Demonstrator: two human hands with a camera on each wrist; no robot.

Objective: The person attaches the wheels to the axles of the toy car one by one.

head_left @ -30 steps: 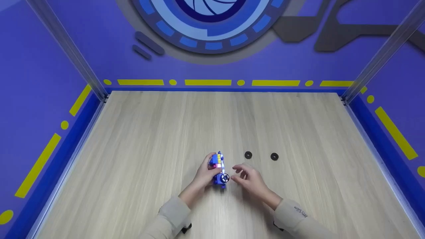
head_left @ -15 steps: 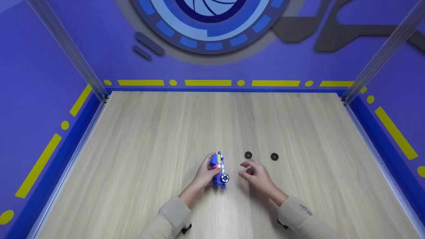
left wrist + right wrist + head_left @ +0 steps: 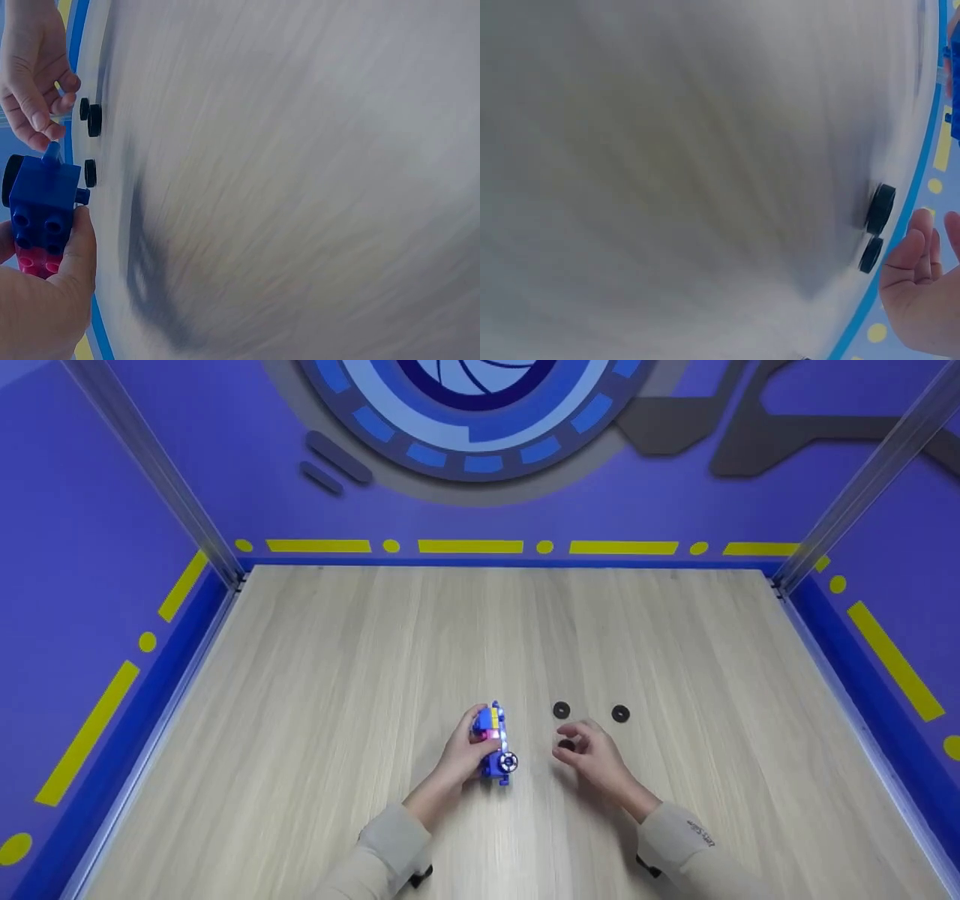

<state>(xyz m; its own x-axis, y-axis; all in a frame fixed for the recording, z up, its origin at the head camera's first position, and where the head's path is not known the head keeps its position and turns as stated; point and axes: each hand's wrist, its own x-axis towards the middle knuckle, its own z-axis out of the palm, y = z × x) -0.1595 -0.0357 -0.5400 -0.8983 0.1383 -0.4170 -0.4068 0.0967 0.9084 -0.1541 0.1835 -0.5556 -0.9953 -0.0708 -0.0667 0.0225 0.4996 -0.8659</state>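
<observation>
While the left hand [image 3: 459, 756] grips a blue toy-brick vehicle [image 3: 493, 733] above the wood-grain table [image 3: 337, 660], the right hand [image 3: 601, 761] hovers at its three o'clock, fingers loosely curved, thumb apart, holding nothing. Below that gap lies a partly hidden black wheel [image 3: 566, 745]; a second loose wheel [image 3: 561, 710] lies at the vehicle's two o'clock, a third loose wheel [image 3: 620, 713] farther off, between two and three. One mounted wheel [image 3: 508, 763] sits at the vehicle's five o'clock.
</observation>
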